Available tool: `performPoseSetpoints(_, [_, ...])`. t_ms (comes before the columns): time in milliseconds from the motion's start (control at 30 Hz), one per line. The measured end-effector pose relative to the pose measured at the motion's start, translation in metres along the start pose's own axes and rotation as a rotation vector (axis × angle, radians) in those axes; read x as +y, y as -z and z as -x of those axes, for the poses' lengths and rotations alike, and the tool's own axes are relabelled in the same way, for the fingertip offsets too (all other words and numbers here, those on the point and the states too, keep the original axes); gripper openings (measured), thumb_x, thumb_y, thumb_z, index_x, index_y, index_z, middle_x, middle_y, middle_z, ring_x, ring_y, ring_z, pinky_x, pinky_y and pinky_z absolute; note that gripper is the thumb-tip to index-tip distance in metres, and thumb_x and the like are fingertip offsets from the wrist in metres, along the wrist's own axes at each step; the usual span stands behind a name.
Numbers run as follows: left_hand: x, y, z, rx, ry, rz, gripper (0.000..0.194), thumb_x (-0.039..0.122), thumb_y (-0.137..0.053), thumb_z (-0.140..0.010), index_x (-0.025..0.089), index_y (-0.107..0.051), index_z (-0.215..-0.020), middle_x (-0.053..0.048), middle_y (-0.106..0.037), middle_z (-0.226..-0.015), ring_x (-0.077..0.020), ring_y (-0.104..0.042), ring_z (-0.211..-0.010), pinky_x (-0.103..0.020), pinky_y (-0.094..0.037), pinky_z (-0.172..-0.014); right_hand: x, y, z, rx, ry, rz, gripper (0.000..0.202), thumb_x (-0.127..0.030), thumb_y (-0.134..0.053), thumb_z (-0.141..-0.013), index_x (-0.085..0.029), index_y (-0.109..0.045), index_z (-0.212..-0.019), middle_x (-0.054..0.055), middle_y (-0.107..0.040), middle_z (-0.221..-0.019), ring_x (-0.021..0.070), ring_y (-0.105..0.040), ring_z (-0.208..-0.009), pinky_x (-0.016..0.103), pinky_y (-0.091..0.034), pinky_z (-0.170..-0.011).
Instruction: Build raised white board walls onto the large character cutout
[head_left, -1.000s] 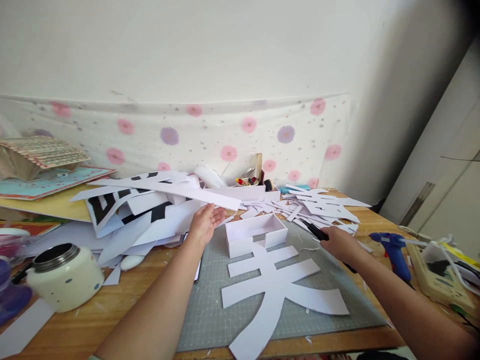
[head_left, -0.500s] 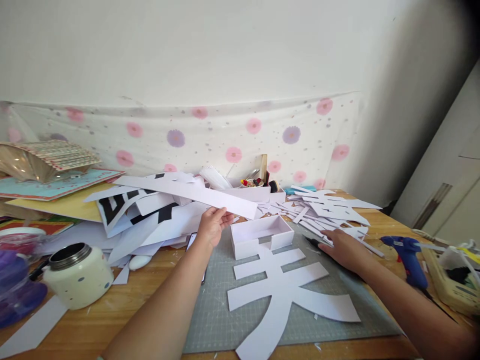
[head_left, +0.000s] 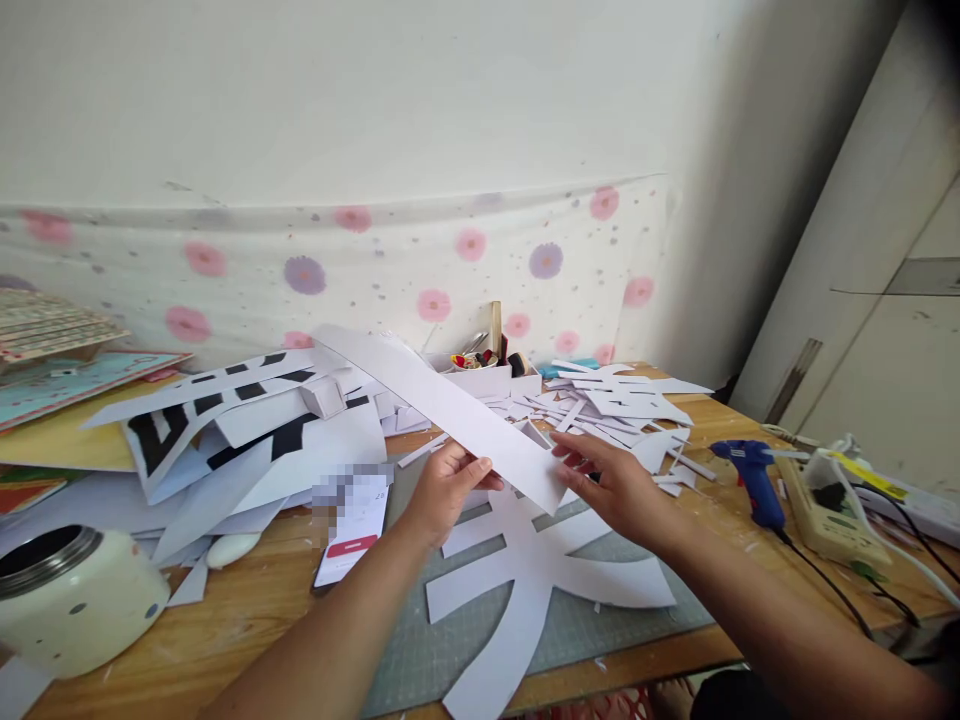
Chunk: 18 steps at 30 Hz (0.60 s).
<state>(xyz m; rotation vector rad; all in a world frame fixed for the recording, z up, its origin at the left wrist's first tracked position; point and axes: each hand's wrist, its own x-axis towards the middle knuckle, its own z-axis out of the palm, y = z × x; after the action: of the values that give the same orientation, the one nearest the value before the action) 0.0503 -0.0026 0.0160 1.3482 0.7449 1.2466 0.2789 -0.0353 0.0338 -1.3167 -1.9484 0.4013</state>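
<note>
Positioning step: your left hand (head_left: 442,495) pinches the white strip (head_left: 450,405) above the cut-out (head_left: 525,600), near the worktop (head_left: 202,660)'s front edge. Right hand (head_left: 622,490) open at strip's end; steadying calls for firm left pinch.

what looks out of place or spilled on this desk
Mostly just untidy: white offcuts lie scattered behind the cutting mat, and the left-hand paper pile is heaped askew. The jar has no lid on. No spill shows.

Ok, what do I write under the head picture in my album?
Left hand holding a white strip, right hand at its near end, above a cutout on a mat.
</note>
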Motion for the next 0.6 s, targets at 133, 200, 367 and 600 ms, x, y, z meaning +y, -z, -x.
performPoseSetpoints(133, [0.006,-0.003,0.005,-0.097,0.025,-0.011,0.023,0.031,-0.068,-0.075,0.016,-0.068,-0.092,-0.007,-0.070,-0.086,-0.0175,-0.065,-0.073,-0.030,-0.055,-0.065,-0.013,-0.001,0.002,-0.137,0.010,-0.110,0.038,-0.034,-0.054,-0.084,-0.023,-0.058,-0.120,0.004,-0.068,-0.105,0.0210,-0.062,-0.091,0.031,-0.049,-0.080])
performPoseSetpoints(200, [0.007,-0.005,0.007,-0.115,0.031,-0.033,0.024,0.032,-0.069,-0.074,0.017,-0.068,-0.093,-0.007,-0.071,-0.088,-0.0181,-0.065,-0.075,-0.031,-0.055,-0.067,-0.017,-0.001,0.002,-0.173,0.018,-0.201,0.035,-0.030,-0.054,-0.083,-0.023,-0.058,-0.117,0.003,-0.068,-0.108,0.0207,-0.062,-0.093,0.030,-0.048,-0.080])
performPoseSetpoints(367, [0.004,-0.006,0.008,-0.131,0.007,-0.072,0.022,0.032,-0.070,-0.073,0.016,-0.069,-0.089,-0.006,-0.071,-0.085,-0.0186,-0.065,-0.074,-0.033,-0.054,-0.072,-0.018,0.003,0.004,-0.209,-0.041,-0.224,0.017,-0.024,-0.051,-0.082,-0.022,-0.058,-0.098,0.001,-0.066,-0.090,0.0170,-0.061,-0.082,0.026,-0.048,-0.072])
performPoseSetpoints(600, [0.014,0.011,-0.007,0.218,-0.031,0.270,0.039,0.049,-0.069,-0.071,0.017,-0.057,-0.091,-0.005,-0.069,-0.084,-0.0195,-0.065,-0.075,-0.033,-0.054,-0.065,-0.018,0.018,0.022,-0.155,-0.040,0.038,0.015,-0.024,-0.049,-0.082,-0.025,-0.059,-0.094,-0.001,-0.066,-0.080,0.0165,-0.059,-0.072,0.025,-0.042,-0.061])
